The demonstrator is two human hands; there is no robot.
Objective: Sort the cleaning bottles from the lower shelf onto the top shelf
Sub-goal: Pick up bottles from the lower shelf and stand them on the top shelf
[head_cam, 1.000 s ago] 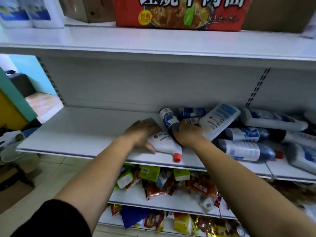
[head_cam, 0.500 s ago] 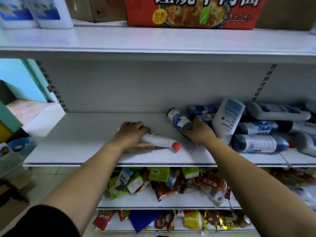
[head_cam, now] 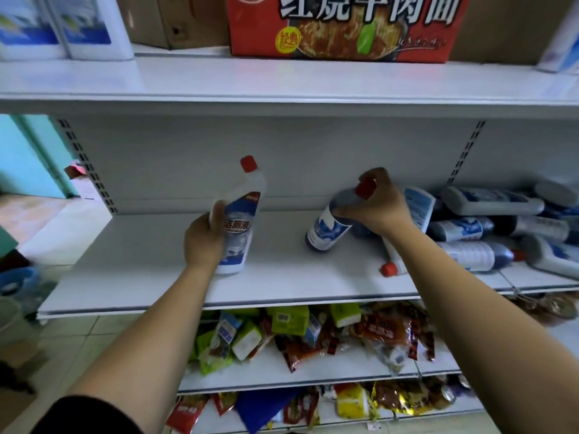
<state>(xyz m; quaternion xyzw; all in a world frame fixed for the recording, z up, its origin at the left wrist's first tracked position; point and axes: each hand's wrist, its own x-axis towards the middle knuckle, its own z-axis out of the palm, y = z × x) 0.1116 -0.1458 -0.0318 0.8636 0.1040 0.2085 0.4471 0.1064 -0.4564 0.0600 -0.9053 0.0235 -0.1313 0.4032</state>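
Note:
My left hand grips a white bottle with a red cap and bent neck, held upright over the lower shelf. My right hand holds a dark blue bottle with a white label by its red-capped neck, tilted, its base close to the shelf. Another white red-capped bottle lies under my right forearm. Several more bottles lie piled at the shelf's right end. The top shelf runs across above.
On the top shelf stand white bottles at the left, a red noodle carton in the middle and brown boxes. Snack packets fill the shelves below. A blue tub sits on the floor left.
Both hands have lifted their bottles from lying flat: the left now holds the white one upright, the right has raised the blue one by its neck. The view moved closer.

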